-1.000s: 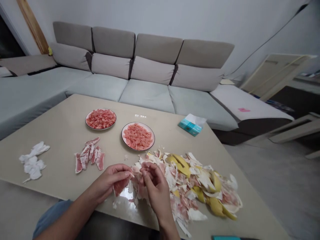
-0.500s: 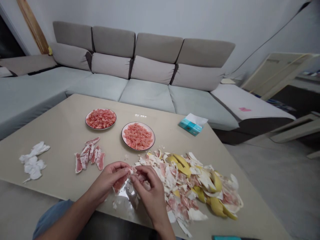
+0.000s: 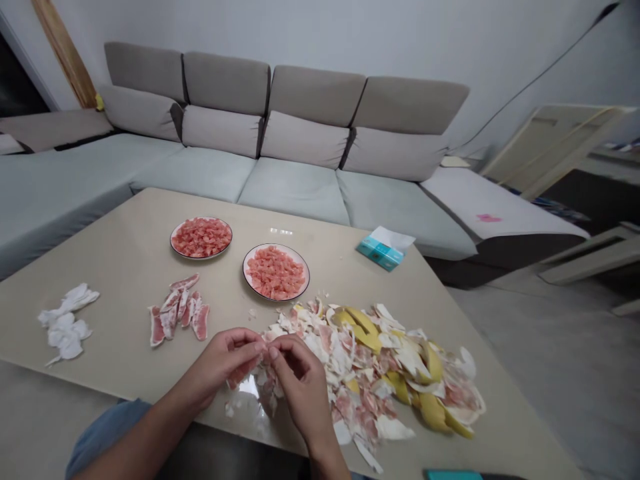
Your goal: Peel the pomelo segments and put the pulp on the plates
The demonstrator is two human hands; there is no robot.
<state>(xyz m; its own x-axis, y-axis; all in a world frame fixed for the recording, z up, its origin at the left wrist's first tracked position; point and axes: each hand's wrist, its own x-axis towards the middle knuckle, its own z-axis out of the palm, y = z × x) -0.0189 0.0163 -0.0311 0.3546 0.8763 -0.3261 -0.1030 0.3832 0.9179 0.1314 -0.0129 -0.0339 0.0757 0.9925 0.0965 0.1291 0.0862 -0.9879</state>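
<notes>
In front of me, my left hand (image 3: 223, 365) pinches a reddish pomelo segment (image 3: 243, 373) that hangs below the thumb and fingers. My right hand (image 3: 304, 387) meets it at the fingertips, thumb and forefinger closed on the segment's upper edge; the exact grip is partly hidden. Several unpeeled pomelo segments (image 3: 173, 315) with white membrane lie left of my hands. Beyond them are two plates heaped with pink pulp, the nearer plate (image 3: 295, 256) and the farther plate (image 3: 175, 248). A pile of pith, membrane and yellow rind (image 3: 365, 363) spreads just right of my right hand.
Crumpled white tissues (image 3: 67, 330) lie on the left of the glossy table (image 3: 127, 247). A blue tissue box (image 3: 381, 252) stands near the back right corner. Along the far side runs a grey sofa (image 3: 295, 187). Something teal (image 3: 453, 475) shows at the near right edge.
My right hand's fingertips have come in closer against the left hand's, and the fingers of both hands are more tightly together over the segment. The plates and pile look unchanged.
</notes>
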